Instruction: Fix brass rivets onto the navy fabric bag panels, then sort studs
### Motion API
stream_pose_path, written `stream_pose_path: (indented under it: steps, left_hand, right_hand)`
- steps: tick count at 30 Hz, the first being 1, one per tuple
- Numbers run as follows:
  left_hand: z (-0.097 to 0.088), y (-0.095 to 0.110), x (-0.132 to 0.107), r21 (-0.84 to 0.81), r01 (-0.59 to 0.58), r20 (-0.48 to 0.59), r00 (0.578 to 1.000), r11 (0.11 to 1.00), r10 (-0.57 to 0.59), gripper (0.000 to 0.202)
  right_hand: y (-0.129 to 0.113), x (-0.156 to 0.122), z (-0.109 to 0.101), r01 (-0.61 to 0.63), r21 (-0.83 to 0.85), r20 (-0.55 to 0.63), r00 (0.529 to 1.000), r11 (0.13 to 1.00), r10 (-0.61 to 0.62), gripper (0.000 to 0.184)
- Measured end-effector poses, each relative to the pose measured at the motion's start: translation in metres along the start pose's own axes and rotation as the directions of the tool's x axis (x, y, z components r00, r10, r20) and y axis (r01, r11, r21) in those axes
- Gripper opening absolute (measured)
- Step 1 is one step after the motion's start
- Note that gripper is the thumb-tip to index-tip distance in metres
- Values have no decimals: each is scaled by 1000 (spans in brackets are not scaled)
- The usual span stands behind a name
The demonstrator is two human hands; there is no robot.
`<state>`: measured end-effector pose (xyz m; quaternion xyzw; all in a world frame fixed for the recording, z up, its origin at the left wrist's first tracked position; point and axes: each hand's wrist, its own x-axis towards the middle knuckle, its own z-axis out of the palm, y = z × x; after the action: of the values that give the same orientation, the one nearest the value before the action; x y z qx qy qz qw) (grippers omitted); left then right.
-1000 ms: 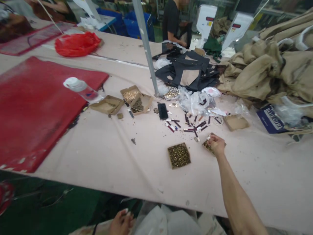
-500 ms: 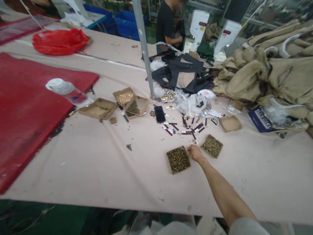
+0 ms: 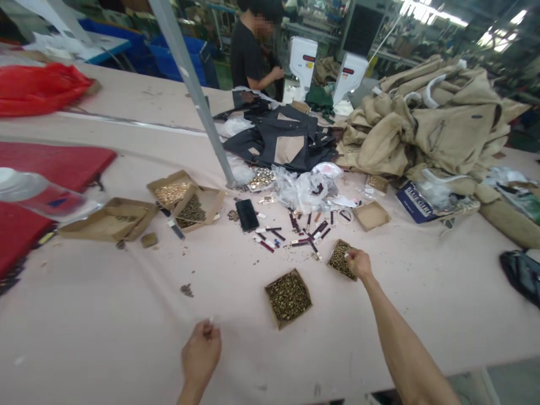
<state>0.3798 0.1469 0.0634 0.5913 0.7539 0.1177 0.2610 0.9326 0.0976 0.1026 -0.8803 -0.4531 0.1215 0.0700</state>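
Observation:
My right hand is at the right side of a small cardboard box of brass-coloured metal pieces. Its fingers are pinched together over the box's edge, with a tiny pale spot at the tips; what they hold, if anything, I cannot make out. Left of it, a second open box is full of similar darker brass pieces. My left hand is above the table at the lower middle, fingers curled and closed. A small whitish bit shows at its fingertips, too small to name.
Dark strips and a phone lie beyond the boxes. Further left are more cardboard boxes, a knife-like tool and a plastic bottle. A metal post, dark garments and piled tan garments stand behind. A co-worker is across the table.
My right hand has moved from beside the darker box to the right-hand box. My left hand has come into view at the bottom. The view has swung to the right.

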Motion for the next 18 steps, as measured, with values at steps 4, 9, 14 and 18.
stream_pose_path:
  steps: [4, 9, 14, 18]
  left_hand:
    - [67, 71, 52, 109, -130, -159, 976, 986, 146, 45]
    - [123, 90, 69, 282, -161, -359, 897, 946, 259, 54]
    - [135, 83, 77, 392, -109, -367, 892, 914, 263, 55]
    - [134, 77, 83, 472, -107, -328, 900, 875, 287, 54]
  right_hand:
    - [40, 50, -34, -54, -85, -79, 996, 995, 47, 33]
    - [77, 152, -67, -5, -209, -110, 994, 978, -19, 39]
    - [82, 266, -57, 4, -308, -69, 997, 951, -27, 46]
    - [66, 330, -31, -168, -410, -4, 983, 896, 182, 47]
